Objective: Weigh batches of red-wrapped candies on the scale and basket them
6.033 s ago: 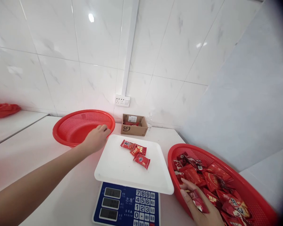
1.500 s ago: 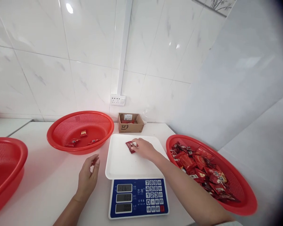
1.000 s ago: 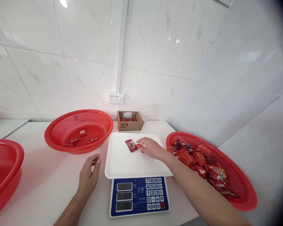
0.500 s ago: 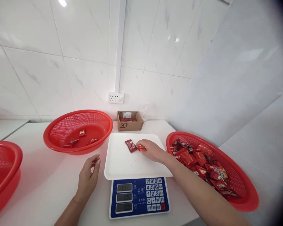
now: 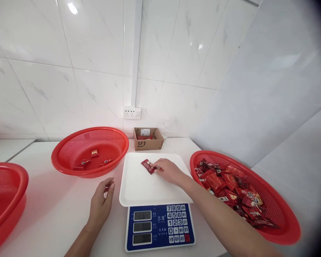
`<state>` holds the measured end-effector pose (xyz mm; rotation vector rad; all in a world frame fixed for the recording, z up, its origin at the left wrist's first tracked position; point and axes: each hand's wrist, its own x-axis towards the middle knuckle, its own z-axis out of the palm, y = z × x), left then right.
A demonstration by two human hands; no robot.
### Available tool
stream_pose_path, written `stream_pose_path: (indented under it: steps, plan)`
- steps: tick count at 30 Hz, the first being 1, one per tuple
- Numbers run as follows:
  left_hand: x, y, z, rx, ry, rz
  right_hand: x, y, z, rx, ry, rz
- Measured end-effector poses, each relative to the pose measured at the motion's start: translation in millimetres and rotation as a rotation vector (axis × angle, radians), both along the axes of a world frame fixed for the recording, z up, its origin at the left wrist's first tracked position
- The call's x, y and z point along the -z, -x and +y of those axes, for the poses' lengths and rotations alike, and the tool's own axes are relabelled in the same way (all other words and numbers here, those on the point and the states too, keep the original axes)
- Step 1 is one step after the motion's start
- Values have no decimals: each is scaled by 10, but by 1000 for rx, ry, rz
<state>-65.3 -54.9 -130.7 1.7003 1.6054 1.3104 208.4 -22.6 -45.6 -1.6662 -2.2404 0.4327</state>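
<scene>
My right hand [image 5: 169,171] reaches over the white scale tray [image 5: 139,187], its fingers curled around a small red candy packet that barely shows. A dark red candy packet [image 5: 148,166] lies on the tray just left of those fingertips. My left hand [image 5: 101,204] rests on the white counter left of the scale, fingers loosely bent and empty. The blue-faced digital scale [image 5: 160,227] sits in front of me.
A red basket [image 5: 280,210] heaped with red candy packets stands at the right. Another red basket [image 5: 66,159] at the back left holds three packets. A third red basket [image 5: 2,203] is at the far left edge. A small cardboard box [image 5: 148,143] sits by the wall.
My right hand has shifted slightly left on the tray, closer to the dark red packet, and now covers the small packet it holds. My left hand has stayed put.
</scene>
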Motion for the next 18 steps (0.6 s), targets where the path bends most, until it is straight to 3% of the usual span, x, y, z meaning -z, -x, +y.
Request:
stream_pose_path:
  steps: [7,18]
  plan:
    - [-14,1,-11,0,32,-37,-155,-169,-77,-10,84,-32]
    - [15,8,10,11,20,-28,-73,-78,-18,147,61,-106]
